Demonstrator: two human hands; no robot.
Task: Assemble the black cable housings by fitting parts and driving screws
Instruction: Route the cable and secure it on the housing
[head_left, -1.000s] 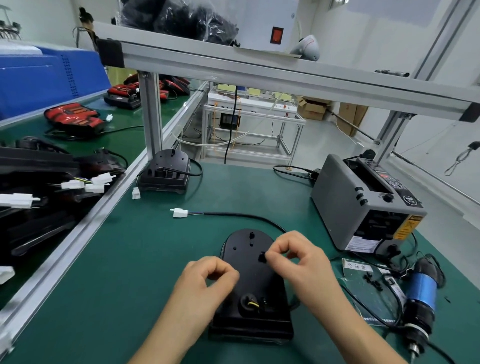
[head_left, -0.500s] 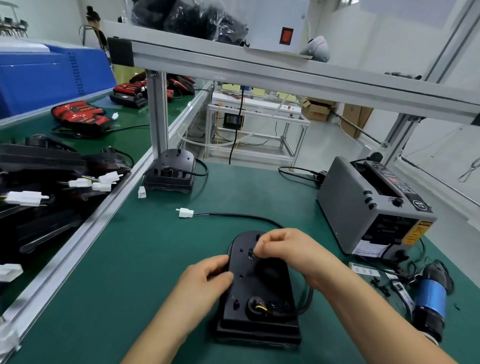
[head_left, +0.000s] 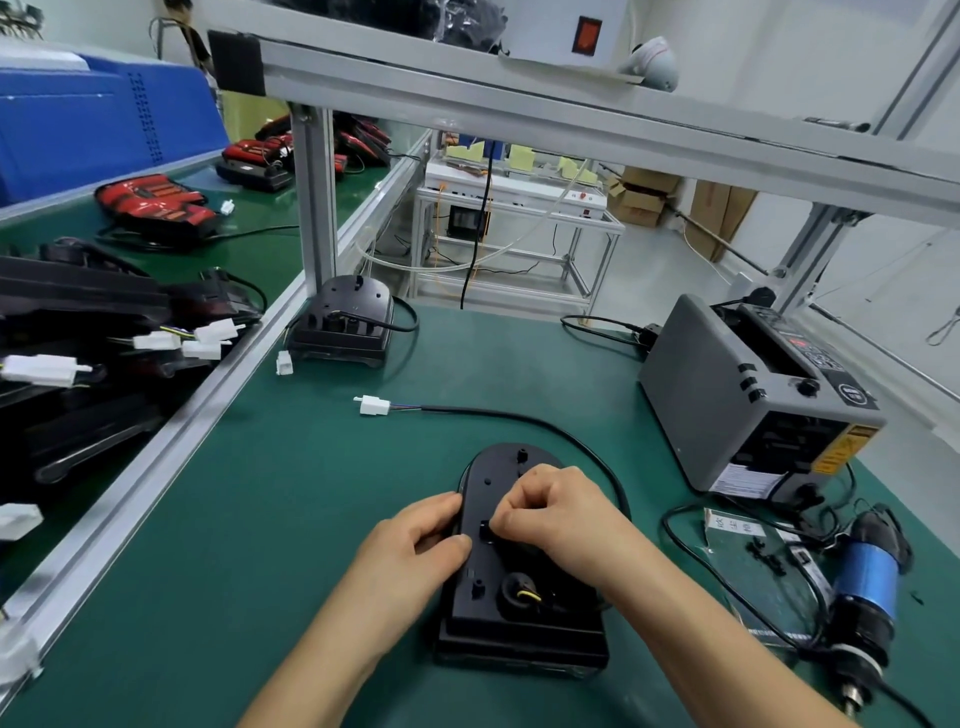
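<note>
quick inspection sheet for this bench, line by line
surface: green mat.
job's things: black housing flat under both hands; second housing by the post; electric screwdriver lying at right.
clutter: grey tape dispenser; clear bag of small black parts.
hands: left hand grips the housing's left edge; right hand pinches a small black part on its top.
cables: black cable curving to a white connector.
surroundings: conveyor at left carrying red-black units.
</note>
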